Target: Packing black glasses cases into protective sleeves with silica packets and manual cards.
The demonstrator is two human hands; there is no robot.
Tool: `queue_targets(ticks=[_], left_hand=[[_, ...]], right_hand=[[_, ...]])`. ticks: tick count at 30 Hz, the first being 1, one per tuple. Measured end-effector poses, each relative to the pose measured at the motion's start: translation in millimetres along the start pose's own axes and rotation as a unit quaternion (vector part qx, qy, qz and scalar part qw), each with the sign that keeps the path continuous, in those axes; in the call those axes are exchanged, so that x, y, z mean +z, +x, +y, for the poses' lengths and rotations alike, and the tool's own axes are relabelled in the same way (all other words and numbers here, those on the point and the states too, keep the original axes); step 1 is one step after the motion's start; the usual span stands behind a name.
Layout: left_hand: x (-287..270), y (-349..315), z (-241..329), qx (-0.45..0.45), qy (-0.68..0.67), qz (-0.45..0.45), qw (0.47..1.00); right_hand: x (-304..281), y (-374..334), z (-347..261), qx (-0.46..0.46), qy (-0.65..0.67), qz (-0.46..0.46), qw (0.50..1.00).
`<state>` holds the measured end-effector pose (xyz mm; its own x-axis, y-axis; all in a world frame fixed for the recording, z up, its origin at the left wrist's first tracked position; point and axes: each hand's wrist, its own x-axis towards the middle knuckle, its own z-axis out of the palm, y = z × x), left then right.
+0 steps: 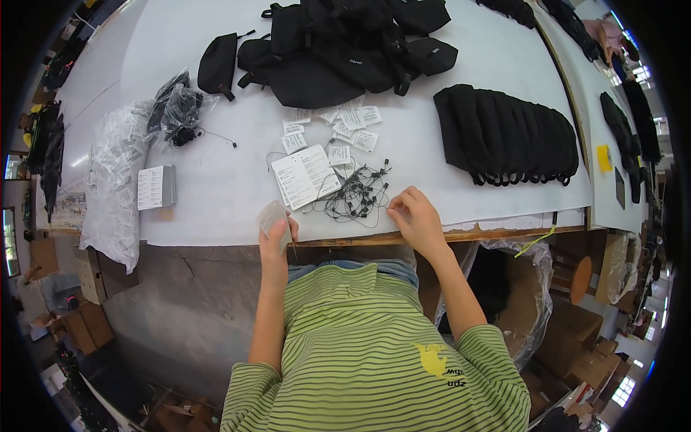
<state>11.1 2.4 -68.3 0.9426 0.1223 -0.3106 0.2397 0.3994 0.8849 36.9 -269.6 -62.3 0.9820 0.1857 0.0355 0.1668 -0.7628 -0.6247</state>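
My left hand (276,239) is at the table's front edge, closed around a small pale, partly see-through tag (271,216). A thin dark strand hangs below that hand. My right hand (419,222) has thumb and forefinger pinched together just right of a tangle of black tag strings (353,194); whatever is between the fingertips is too small to make out. Between my hands and a little farther off lies a white printed card stack (306,176), partly under the strings. Several small white printed labels (366,141) are scattered behind it.
Black pouches (324,75) are heaped at the far middle, with a row of black pouches (507,137) at right. On the left lie a clear plastic bag of labels (119,173), another card stack (157,187) and a bag of black strings (181,111). A plastic-lined box (522,302) stands below right.
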Motion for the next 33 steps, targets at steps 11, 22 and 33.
queue_targets(ticks=[11,22,33], left_hand=[[11.3,-13.2,0.3,0.019,0.099,-0.04,0.994],[53.0,-29.1,34.4,0.281,0.311,-0.06,0.906],[63.9,-40.7,44.7,0.241,0.316,-0.001,0.918]], right_hand=[[-62.1,47.6,-66.1,0.011,0.616,0.068,0.785],[-19.2,12.2,-98.6,-0.041,0.427,-0.026,0.903],[-5.2,5.5,-107.9,-0.063,0.338,-0.015,0.939]])
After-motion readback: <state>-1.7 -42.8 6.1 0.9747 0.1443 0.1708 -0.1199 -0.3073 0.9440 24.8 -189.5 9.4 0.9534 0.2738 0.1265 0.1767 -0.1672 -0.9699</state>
